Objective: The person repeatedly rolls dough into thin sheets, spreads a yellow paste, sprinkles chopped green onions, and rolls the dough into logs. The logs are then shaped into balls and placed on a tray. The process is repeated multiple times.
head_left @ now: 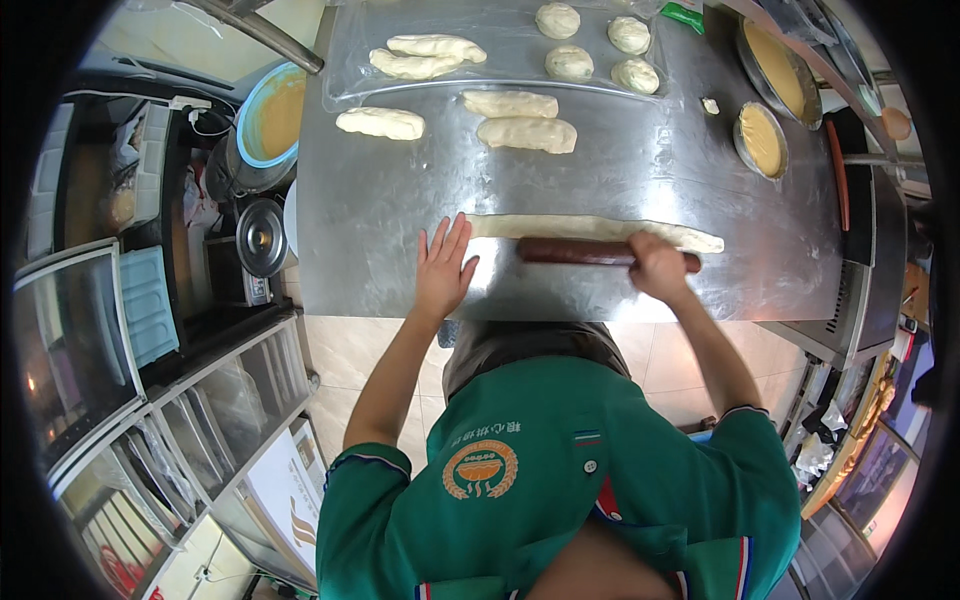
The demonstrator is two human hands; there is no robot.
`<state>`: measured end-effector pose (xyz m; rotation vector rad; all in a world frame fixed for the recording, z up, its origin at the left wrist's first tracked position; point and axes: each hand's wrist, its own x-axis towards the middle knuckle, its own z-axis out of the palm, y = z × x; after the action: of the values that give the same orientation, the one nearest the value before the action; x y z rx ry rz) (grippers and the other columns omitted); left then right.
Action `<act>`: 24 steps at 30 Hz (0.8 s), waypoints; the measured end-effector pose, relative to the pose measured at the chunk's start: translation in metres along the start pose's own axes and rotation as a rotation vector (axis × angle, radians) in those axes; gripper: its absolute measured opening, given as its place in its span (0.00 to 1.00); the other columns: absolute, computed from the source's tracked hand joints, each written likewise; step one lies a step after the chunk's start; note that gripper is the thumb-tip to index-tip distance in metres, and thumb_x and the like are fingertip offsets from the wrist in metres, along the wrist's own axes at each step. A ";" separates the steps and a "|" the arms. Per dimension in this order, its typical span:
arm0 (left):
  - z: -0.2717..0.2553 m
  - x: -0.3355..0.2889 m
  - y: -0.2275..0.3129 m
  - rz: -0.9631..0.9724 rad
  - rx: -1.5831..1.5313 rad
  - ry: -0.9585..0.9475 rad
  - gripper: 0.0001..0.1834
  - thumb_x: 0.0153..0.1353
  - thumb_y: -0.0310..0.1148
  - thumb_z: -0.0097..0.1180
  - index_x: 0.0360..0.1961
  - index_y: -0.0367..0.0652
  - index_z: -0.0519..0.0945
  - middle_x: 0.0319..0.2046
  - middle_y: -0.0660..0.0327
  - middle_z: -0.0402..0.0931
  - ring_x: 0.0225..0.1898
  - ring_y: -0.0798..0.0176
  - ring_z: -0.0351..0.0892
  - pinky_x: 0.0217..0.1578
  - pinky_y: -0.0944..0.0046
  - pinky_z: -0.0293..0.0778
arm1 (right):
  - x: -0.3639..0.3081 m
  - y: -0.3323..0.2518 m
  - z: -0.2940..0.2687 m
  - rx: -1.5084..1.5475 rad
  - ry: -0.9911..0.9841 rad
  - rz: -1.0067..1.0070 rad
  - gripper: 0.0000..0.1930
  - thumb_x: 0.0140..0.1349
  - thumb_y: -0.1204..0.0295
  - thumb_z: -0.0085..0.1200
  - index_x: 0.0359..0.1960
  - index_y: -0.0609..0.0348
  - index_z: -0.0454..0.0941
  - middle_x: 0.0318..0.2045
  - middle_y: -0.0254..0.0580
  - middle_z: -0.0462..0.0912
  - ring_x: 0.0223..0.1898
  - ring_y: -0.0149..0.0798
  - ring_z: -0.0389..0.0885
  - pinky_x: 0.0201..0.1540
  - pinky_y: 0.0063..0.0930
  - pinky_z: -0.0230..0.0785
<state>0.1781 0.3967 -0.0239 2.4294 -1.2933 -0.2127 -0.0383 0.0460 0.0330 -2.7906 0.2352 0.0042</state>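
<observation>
A long flat strip of dough (pixel 580 227) lies across the steel table in front of me. My right hand (pixel 658 265) is wrapped round the right part of a dark brown rolling pin (pixel 575 251), which lies along the strip's near edge. Open, with fingers spread, my left hand (pixel 443 265) rests at the strip's left end, its fingertips by the dough. Farther back on the bare metal are a dough log (pixel 381 123) at the left and two more, the nearer one (pixel 527 134) wider, in the middle.
A clear tray (pixel 500 75) at the back bears two dough logs (pixel 435 46) and several round dough balls (pixel 569 63). At the far right stand a small bowl (pixel 762 140) and a larger bowl (pixel 780 70) of yellow filling. A blue-rimmed basin (pixel 243 130) sits beyond the table's left edge.
</observation>
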 end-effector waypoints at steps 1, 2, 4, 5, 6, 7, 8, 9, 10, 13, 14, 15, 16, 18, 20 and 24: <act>-0.003 -0.001 -0.001 -0.001 -0.046 0.031 0.37 0.63 0.37 0.61 0.72 0.39 0.65 0.74 0.50 0.60 0.75 0.42 0.57 0.73 0.34 0.48 | -0.009 -0.015 0.009 0.048 -0.017 0.027 0.21 0.43 0.78 0.60 0.43 0.58 0.76 0.39 0.49 0.81 0.42 0.54 0.82 0.43 0.46 0.76; -0.005 -0.001 0.001 -0.022 -0.076 0.092 0.37 0.63 0.37 0.62 0.72 0.39 0.66 0.73 0.50 0.62 0.74 0.42 0.58 0.72 0.34 0.49 | -0.016 -0.028 0.018 0.107 -0.028 0.044 0.23 0.45 0.79 0.62 0.48 0.59 0.78 0.42 0.49 0.81 0.44 0.55 0.81 0.46 0.46 0.76; -0.010 0.001 0.011 -0.099 -0.148 0.206 0.36 0.61 0.35 0.62 0.70 0.40 0.68 0.70 0.50 0.66 0.73 0.44 0.60 0.72 0.35 0.51 | -0.030 -0.044 0.025 0.094 0.063 0.027 0.27 0.48 0.76 0.65 0.54 0.57 0.76 0.47 0.48 0.80 0.48 0.54 0.79 0.51 0.46 0.72; -0.012 0.001 0.020 -0.033 -0.154 0.281 0.35 0.59 0.36 0.64 0.68 0.41 0.71 0.66 0.51 0.69 0.70 0.47 0.64 0.70 0.35 0.54 | -0.034 -0.048 0.026 0.083 0.116 0.029 0.29 0.49 0.74 0.66 0.57 0.56 0.75 0.49 0.47 0.79 0.50 0.53 0.78 0.54 0.46 0.70; -0.013 0.004 0.030 0.075 -0.120 0.109 0.35 0.58 0.35 0.64 0.68 0.41 0.71 0.65 0.52 0.69 0.69 0.47 0.65 0.69 0.36 0.55 | -0.037 -0.049 0.023 0.044 0.110 0.029 0.31 0.50 0.73 0.67 0.59 0.56 0.74 0.50 0.46 0.78 0.51 0.52 0.77 0.55 0.46 0.69; -0.014 0.010 0.041 0.184 -0.111 0.025 0.35 0.57 0.35 0.64 0.68 0.41 0.72 0.65 0.52 0.70 0.68 0.48 0.67 0.68 0.38 0.57 | -0.038 -0.047 0.019 -0.006 0.098 0.046 0.32 0.52 0.73 0.67 0.61 0.56 0.73 0.52 0.45 0.78 0.53 0.52 0.76 0.56 0.46 0.68; -0.015 0.016 0.051 0.313 -0.097 -0.079 0.35 0.57 0.34 0.64 0.67 0.41 0.72 0.64 0.52 0.70 0.67 0.49 0.68 0.68 0.39 0.58 | -0.039 -0.045 0.014 -0.051 0.121 0.033 0.33 0.53 0.72 0.67 0.63 0.56 0.72 0.53 0.45 0.77 0.54 0.51 0.75 0.57 0.45 0.66; -0.018 0.023 0.055 0.308 -0.041 -0.045 0.35 0.57 0.33 0.64 0.67 0.42 0.72 0.63 0.54 0.71 0.65 0.50 0.69 0.67 0.40 0.59 | -0.036 -0.042 0.008 -0.065 0.019 0.087 0.34 0.51 0.73 0.67 0.63 0.55 0.72 0.53 0.44 0.78 0.53 0.50 0.76 0.56 0.45 0.67; -0.021 0.029 0.057 0.326 0.019 -0.026 0.34 0.57 0.33 0.63 0.67 0.43 0.72 0.61 0.55 0.72 0.63 0.51 0.70 0.66 0.42 0.60 | -0.033 -0.040 0.004 -0.076 0.093 0.048 0.34 0.51 0.73 0.68 0.63 0.56 0.72 0.53 0.44 0.78 0.53 0.49 0.76 0.55 0.44 0.67; -0.033 0.041 0.045 0.315 0.130 0.051 0.32 0.59 0.32 0.60 0.66 0.43 0.73 0.59 0.56 0.75 0.61 0.53 0.73 0.66 0.44 0.61 | -0.011 -0.039 -0.001 -0.095 0.307 -0.020 0.36 0.48 0.69 0.70 0.62 0.57 0.74 0.54 0.43 0.79 0.56 0.47 0.76 0.59 0.46 0.67; -0.038 0.043 0.034 0.289 0.127 0.089 0.30 0.61 0.33 0.57 0.66 0.42 0.73 0.59 0.56 0.75 0.61 0.52 0.73 0.67 0.44 0.61 | 0.001 -0.042 0.003 -0.133 0.249 -0.048 0.35 0.49 0.67 0.69 0.62 0.58 0.74 0.55 0.43 0.79 0.58 0.48 0.76 0.61 0.48 0.66; -0.041 0.045 0.023 0.253 0.084 0.207 0.28 0.63 0.35 0.55 0.65 0.41 0.74 0.59 0.55 0.75 0.62 0.52 0.72 0.68 0.43 0.60 | 0.013 -0.045 0.008 -0.156 0.263 -0.060 0.34 0.51 0.64 0.69 0.62 0.58 0.75 0.55 0.44 0.80 0.59 0.49 0.76 0.62 0.50 0.65; -0.040 0.048 0.014 0.227 0.087 0.112 0.30 0.61 0.37 0.58 0.65 0.41 0.73 0.61 0.54 0.74 0.64 0.50 0.71 0.69 0.43 0.60 | 0.025 -0.048 0.015 -0.183 0.202 -0.035 0.34 0.52 0.61 0.69 0.61 0.59 0.75 0.56 0.44 0.80 0.60 0.50 0.76 0.64 0.51 0.64; -0.034 0.058 -0.002 0.144 0.015 0.067 0.36 0.58 0.40 0.66 0.67 0.41 0.73 0.65 0.52 0.72 0.68 0.47 0.68 0.71 0.41 0.58 | 0.047 -0.052 0.030 -0.099 0.290 0.013 0.35 0.55 0.53 0.66 0.62 0.59 0.75 0.59 0.47 0.79 0.63 0.51 0.74 0.67 0.55 0.61; -0.023 0.071 -0.008 0.057 -0.013 0.015 0.39 0.59 0.46 0.66 0.68 0.40 0.72 0.71 0.51 0.67 0.70 0.42 0.65 0.71 0.41 0.58 | 0.064 -0.052 0.040 -0.116 0.222 0.077 0.40 0.60 0.39 0.59 0.64 0.60 0.75 0.66 0.50 0.75 0.68 0.54 0.70 0.69 0.58 0.59; -0.011 0.097 -0.007 -0.006 -0.025 0.127 0.35 0.65 0.45 0.61 0.70 0.43 0.71 0.72 0.51 0.65 0.70 0.40 0.67 0.68 0.38 0.61 | 0.082 -0.047 0.043 -0.082 0.142 0.180 0.45 0.62 0.37 0.55 0.69 0.61 0.71 0.73 0.50 0.67 0.74 0.52 0.62 0.71 0.59 0.56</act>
<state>0.2416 0.3236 -0.0123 2.3847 -1.2209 -0.0749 0.0511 0.0909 0.0062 -2.8430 0.5319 -0.1444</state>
